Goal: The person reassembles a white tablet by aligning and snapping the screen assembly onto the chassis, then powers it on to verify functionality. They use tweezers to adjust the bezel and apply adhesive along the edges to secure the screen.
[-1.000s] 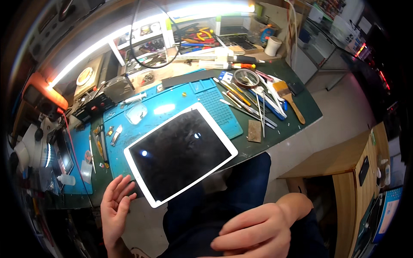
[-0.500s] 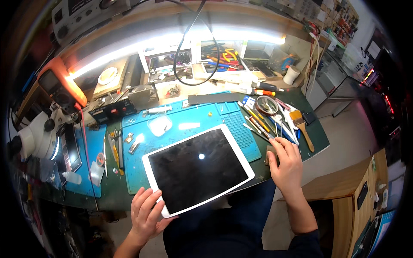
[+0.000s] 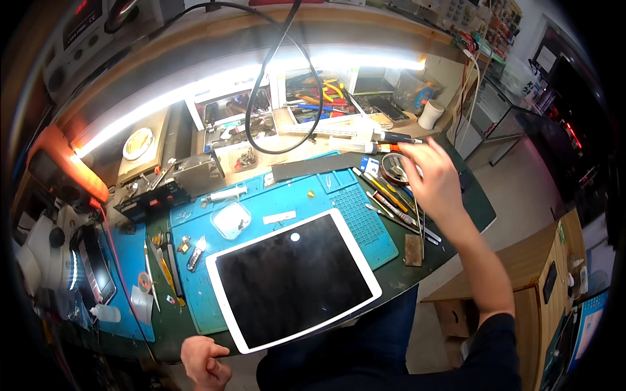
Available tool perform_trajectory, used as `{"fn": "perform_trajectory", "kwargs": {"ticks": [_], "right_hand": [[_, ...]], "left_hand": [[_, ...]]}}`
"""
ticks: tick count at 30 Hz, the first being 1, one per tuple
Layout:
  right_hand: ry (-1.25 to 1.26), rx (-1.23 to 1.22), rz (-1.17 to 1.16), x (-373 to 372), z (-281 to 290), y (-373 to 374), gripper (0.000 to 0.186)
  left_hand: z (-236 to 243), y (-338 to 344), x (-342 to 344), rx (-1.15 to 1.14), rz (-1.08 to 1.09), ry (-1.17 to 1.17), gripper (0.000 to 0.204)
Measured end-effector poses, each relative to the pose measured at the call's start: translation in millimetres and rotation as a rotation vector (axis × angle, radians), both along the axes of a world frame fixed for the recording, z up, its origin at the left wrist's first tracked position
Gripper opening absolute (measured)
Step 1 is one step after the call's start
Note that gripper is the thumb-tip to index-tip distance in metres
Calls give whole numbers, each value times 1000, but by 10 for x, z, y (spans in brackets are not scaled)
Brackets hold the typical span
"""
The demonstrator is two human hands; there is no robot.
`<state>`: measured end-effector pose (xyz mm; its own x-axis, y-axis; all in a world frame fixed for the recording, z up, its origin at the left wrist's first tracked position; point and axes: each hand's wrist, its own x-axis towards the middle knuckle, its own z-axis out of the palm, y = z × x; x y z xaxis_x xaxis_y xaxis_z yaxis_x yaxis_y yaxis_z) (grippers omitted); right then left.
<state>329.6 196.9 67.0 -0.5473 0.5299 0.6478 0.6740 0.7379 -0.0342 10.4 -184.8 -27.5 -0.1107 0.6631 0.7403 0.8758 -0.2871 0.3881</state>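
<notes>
A white-framed tablet [image 3: 293,280] lies with its dark screen up on the blue work mat [image 3: 274,195], its near edge reaching past the bench edge. My left hand [image 3: 205,362] is closed in a loose fist just off the tablet's near left corner, not touching it. Over the tools at the right stretches my right hand [image 3: 433,179], fingers apart, beside a round tin [image 3: 393,169] that it partly covers. I see nothing held in it. Below that hand lie several pens and slim tools [image 3: 391,203] and a small brown block [image 3: 413,250].
A clear plastic box [image 3: 231,219] and a syringe [image 3: 227,193] sit behind the tablet. At the left are a phone [image 3: 94,267], a small bottle [image 3: 105,313] and an orange multimeter [image 3: 68,166]. A black cable [image 3: 248,117] hangs over the bench's back.
My left hand has let go of the tablet's corner and curled up nearer to me. My right hand has moved away from the brown block, farther over the tools. The view has shifted slightly.
</notes>
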Motion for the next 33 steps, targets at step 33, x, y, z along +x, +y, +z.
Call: {"fn": "perform_trajectory", "kwargs": {"ticks": [33], "right_hand": [[4,381,-191,-1329,324,2351,21]], "left_hand": [[-130,66,211,-143,511,143,62]]}}
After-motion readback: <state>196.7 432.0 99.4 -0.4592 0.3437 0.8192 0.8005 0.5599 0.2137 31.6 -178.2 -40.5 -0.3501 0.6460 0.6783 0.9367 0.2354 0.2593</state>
